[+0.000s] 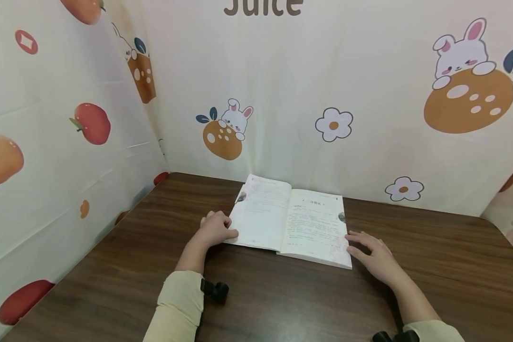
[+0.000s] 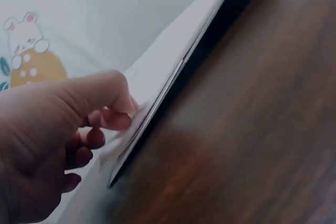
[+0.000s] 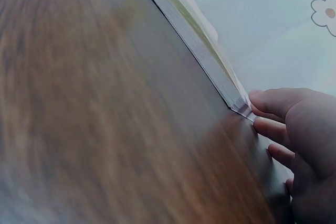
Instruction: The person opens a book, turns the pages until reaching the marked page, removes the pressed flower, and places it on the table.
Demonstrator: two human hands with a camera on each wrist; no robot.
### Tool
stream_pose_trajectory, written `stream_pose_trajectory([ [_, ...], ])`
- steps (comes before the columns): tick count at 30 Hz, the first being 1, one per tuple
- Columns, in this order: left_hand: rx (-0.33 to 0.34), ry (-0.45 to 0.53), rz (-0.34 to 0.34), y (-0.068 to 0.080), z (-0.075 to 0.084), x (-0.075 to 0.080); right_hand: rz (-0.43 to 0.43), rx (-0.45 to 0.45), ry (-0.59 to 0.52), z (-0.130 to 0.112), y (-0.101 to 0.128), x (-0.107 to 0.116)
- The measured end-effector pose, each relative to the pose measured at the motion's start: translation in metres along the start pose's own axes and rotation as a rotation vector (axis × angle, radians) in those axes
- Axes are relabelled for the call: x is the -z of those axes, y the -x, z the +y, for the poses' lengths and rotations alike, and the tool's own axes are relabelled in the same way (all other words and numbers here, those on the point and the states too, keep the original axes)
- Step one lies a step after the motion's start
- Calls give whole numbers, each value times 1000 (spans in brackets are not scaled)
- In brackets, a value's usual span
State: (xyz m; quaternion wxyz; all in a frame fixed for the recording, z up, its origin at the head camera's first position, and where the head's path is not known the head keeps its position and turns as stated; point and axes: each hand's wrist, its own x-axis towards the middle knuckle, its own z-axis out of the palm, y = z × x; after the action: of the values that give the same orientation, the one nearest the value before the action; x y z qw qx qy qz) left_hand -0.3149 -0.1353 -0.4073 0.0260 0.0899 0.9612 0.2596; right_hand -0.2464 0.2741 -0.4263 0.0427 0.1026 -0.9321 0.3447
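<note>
An open book (image 1: 312, 228) lies on the wooden table, printed text on its right page and a paler left page (image 1: 258, 213). At the lower left edge, my left hand (image 1: 214, 229) holds the book, its thumb on the page and its other fingers bent beside the edge. The left wrist view shows this left hand (image 2: 58, 124) close up against the book's thin edge (image 2: 173, 69). My right hand (image 1: 375, 256) touches the right edge with loosely extended fingers. In the right wrist view, the thumb of the right hand (image 3: 310, 135) meets the corner of the page block (image 3: 205, 51).
The dark brown table (image 1: 261, 294) reaches back to a printed curtain (image 1: 282, 85) with rabbits, fruit and flowers. Another curtain side (image 1: 47, 190) borders the table on the left. Small black devices (image 1: 215, 290) are strapped at both wrists.
</note>
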Motion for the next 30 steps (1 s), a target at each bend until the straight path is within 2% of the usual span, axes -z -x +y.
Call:
stream_pose_trajectory([
  [8,63,-139,-57,1,14,-1,4,-4,17,-1,-1,1],
  [11,89,-167,-44,4,24,0,6,-7,16,-1,-1,2],
  [13,76,-184,-11,4,31,0,7,-11,14,-2,0,3],
  [14,49,-192,16,4,35,-1,8,-12,14,-2,0,3],
  [16,-53,-187,81,3,45,-6,8,-17,12,-2,1,3],
  [18,-242,-165,136,2,57,-15,9,-22,9,-2,2,3],
  [20,-411,-144,126,2,72,-26,10,-23,9,-1,2,3],
  [21,-474,-131,96,3,80,-31,11,-23,7,-1,2,2],
  [23,-549,-123,14,7,94,-41,12,-22,5,-1,1,1],
  [25,-532,-150,-59,11,105,-50,12,-19,4,-1,1,1],
  [26,-518,-161,-74,12,108,-53,13,-17,3,-1,1,0],
  [30,-445,-200,-52,16,113,-62,13,-16,6,-2,1,0],
])
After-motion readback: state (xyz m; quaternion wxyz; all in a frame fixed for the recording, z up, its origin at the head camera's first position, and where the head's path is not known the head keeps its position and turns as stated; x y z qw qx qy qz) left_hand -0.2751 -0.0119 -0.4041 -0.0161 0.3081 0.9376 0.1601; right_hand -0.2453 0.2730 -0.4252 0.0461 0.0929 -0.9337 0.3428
